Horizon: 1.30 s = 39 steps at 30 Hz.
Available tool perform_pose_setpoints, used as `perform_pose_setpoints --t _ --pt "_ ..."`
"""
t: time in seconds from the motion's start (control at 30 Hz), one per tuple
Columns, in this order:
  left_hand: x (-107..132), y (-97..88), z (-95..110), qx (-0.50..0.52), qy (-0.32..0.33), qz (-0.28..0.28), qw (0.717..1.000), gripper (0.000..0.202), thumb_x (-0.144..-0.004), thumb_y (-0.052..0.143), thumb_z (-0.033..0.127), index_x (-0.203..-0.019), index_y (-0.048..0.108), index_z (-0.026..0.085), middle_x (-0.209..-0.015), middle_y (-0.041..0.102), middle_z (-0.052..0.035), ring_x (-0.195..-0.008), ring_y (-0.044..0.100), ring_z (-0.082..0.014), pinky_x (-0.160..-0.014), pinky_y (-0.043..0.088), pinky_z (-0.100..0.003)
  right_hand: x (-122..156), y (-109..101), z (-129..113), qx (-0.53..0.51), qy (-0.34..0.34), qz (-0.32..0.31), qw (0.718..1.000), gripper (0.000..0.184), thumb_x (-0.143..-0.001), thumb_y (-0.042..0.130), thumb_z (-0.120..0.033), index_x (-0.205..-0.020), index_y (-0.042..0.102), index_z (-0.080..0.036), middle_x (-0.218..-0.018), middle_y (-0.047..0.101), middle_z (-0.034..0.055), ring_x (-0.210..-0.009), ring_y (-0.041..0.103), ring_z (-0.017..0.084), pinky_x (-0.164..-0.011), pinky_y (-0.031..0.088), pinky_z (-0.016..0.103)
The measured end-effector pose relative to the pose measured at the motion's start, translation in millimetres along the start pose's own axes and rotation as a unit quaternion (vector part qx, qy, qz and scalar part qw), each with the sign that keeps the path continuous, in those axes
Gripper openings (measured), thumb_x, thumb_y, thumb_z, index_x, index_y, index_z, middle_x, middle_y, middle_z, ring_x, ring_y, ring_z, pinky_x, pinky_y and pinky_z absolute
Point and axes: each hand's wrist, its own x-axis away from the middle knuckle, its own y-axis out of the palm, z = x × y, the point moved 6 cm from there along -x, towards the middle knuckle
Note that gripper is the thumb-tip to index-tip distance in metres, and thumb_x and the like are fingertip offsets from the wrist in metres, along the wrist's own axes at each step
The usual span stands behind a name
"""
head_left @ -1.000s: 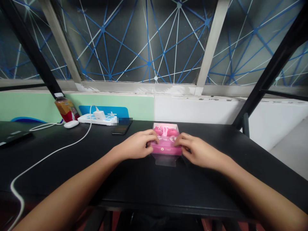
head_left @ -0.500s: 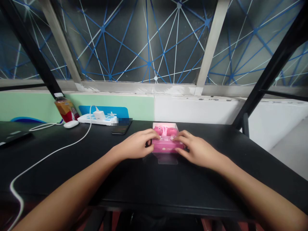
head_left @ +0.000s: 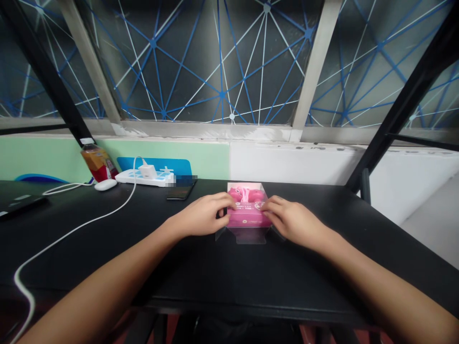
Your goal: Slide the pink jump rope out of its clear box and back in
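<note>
A small pink box [head_left: 247, 217] sits on the black table [head_left: 287, 282], right in front of me. Pink rounded items with a pink cord [head_left: 244, 193] lie in its open top, and their exact kind is hard to tell. A clear plastic flap [head_left: 244, 235] spreads from the box's near side onto the table. My left hand [head_left: 202, 215] grips the box's left side, with fingertips on the pink front. My right hand [head_left: 292, 220] holds the right side the same way. Part of the box's sides is hidden by my fingers.
Left of my hands lie a black phone [head_left: 181, 192], a white power strip [head_left: 143, 177] with a plugged-in charger, a white cable [head_left: 71, 229], and a white mouse [head_left: 105, 185]. A drink bottle [head_left: 96, 164] stands behind them. A dark flat device [head_left: 21, 205] lies at the far left.
The clear flap now lies lower and wider against the table. The box has shifted slightly away from me, and my hands have stayed on its sides.
</note>
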Motion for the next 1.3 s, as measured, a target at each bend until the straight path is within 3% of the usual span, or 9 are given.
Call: perform_pose_setpoints --t 0.2,0.37,0.67,0.83,0.97,1.1,1.2,1.3 --pt "0.3 -0.2 0.7 -0.004 -0.001 -0.001 1.0 0.025 -0.089 0.05 0.018 -0.109 0.063 0.021 -0.115 0.062 -0.0059 -0.095 0.061 -0.0172 -0.082 0.05 -0.03 -0.5 1.9 -3.0 0.031 0.004 -0.003 0.999 0.024 -0.099 0.037 -0.019 -0.109 0.059 -0.018 -0.102 0.062 0.0074 -0.079 0.064 0.018 -0.069 0.049 0.032" --pt "-0.2 -1.1 1.7 -0.012 -0.001 -0.005 1.0 0.024 -0.09 0.05 0.019 -0.109 0.063 0.021 -0.116 0.062 -0.0058 -0.098 0.061 -0.018 -0.085 0.05 -0.031 -0.1 2.7 -4.9 0.078 -0.005 -0.012 0.997 0.025 -0.1 0.037 -0.022 -0.11 0.059 -0.018 -0.101 0.062 0.007 -0.075 0.063 0.018 -0.064 0.047 0.031" --pt "-0.4 -0.4 -0.9 0.004 -0.008 -0.003 1.0 0.021 -0.094 0.048 0.023 -0.108 0.063 0.023 -0.117 0.062 -0.004 -0.102 0.06 -0.0174 -0.088 0.048 -0.03 0.8 -0.6 2.2 -0.007 0.007 -0.018 1.0 0.02 -0.097 0.044 -0.029 -0.11 0.06 -0.024 -0.111 0.062 0.0061 -0.082 0.065 0.019 -0.073 0.052 0.034" --pt "-1.6 -0.2 -1.6 0.013 -0.01 -0.006 1.0 0.019 -0.094 0.049 0.024 -0.108 0.063 0.023 -0.118 0.062 -0.0033 -0.103 0.06 -0.0168 -0.087 0.047 -0.029 3.1 2.3 -2.3 0.056 -0.007 -0.042 0.998 0.04 -0.088 0.06 -0.046 -0.121 0.056 -0.023 -0.12 0.06 0.0094 -0.092 0.065 0.025 -0.074 0.054 0.039" --pt "-2.6 1.9 -3.7 0.014 -0.015 -0.004 1.0 0.018 -0.093 0.052 0.029 -0.107 0.063 0.023 -0.117 0.061 -0.0039 -0.091 0.061 -0.0155 -0.082 0.048 -0.029 3.8 -1.3 -15.9 0.128 -0.044 -0.015 0.991 0.055 -0.082 0.067 -0.047 -0.127 0.054 -0.017 -0.13 0.056 0.0166 -0.116 0.054 0.034 -0.092 0.047 0.048" --pt "-3.1 2.1 -5.8 0.01 -0.027 0.009 1.0 0.018 -0.093 0.053 0.029 -0.106 0.063 0.023 -0.113 0.062 -0.0039 -0.081 0.059 -0.0139 -0.075 0.048 -0.028 5.2 -7.0 -38.5 0.116 -0.106 -0.014 0.987 0.038 -0.088 0.06 -0.039 -0.118 0.061 -0.017 -0.133 0.054 0.0173 -0.126 0.046 0.033 -0.101 0.04 0.048" --pt "-3.4 0.1 -6.4 -0.002 -0.038 0.017 0.999 0.018 -0.091 0.054 0.028 -0.106 0.064 0.023 -0.105 0.063 -0.0027 -0.075 0.058 -0.0129 -0.071 0.047 -0.026 7.7 -4.5 -53.8 0.052 -0.141 -0.063 0.987 0.026 -0.094 0.052 -0.035 -0.109 0.066 -0.019 -0.114 0.065 0.0114 -0.107 0.059 0.026 -0.094 0.045 0.043" --pt "-3.8 -2.1 -7.5 -0.018 -0.05 0.025 0.998 0.017 -0.091 0.055 0.028 -0.104 0.064 0.024 -0.096 0.064 -0.0016 -0.072 0.057 -0.0128 -0.069 0.045 -0.025 11.3 3.2 -63.0 -0.007 -0.163 -0.11 0.98 0.024 -0.093 0.051 -0.026 -0.111 0.066 -0.02 -0.107 0.068 0.0085 -0.096 0.063 0.022 -0.086 0.048 0.038"
